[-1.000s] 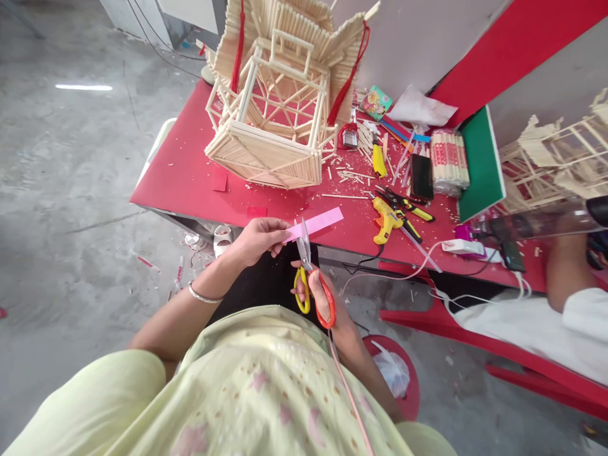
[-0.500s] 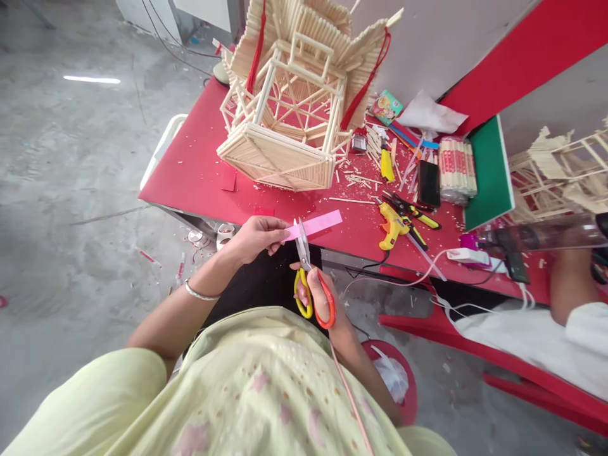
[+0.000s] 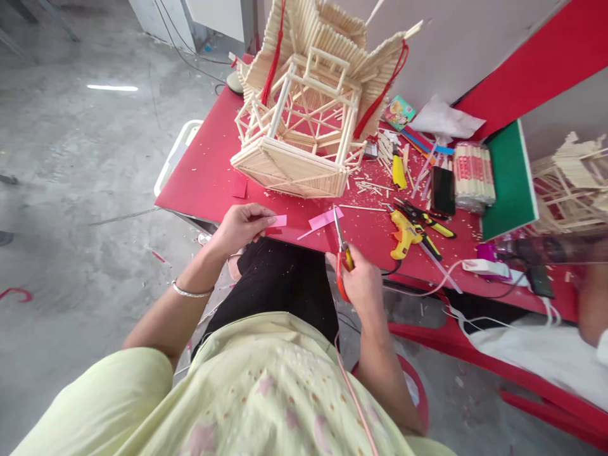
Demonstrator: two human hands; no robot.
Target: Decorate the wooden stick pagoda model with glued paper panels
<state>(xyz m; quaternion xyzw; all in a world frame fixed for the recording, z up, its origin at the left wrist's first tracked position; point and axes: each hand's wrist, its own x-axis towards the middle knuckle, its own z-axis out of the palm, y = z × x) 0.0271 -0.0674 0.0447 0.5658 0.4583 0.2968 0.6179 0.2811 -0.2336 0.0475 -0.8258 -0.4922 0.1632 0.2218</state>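
Observation:
My left hand (image 3: 247,227) pinches a short pink paper piece (image 3: 279,221) between thumb and fingers at the front edge of the red table (image 3: 199,171). My right hand (image 3: 360,277) grips scissors (image 3: 341,244) with red and yellow handles, blades pointing away from me. Beside the blade tips lies a separate pink paper strip (image 3: 323,220), with a thin pink sliver (image 3: 310,233) just left of it. Behind both hands stands a pavilion model (image 3: 294,171) built of wooden sticks, hung with red tassels.
Right of the scissors lie a yellow glue gun (image 3: 403,234), black-and-yellow pliers (image 3: 434,225), a yellow cutter (image 3: 398,172) and a phone (image 3: 443,191). Packed sticks (image 3: 472,174) rest by a green board (image 3: 510,180). Another person's arm (image 3: 593,297) is at the far right.
The pink strip is now cut in two: one piece stays in my left hand, the other lies on the table. My right hand has moved right with the scissors, away from the left hand.

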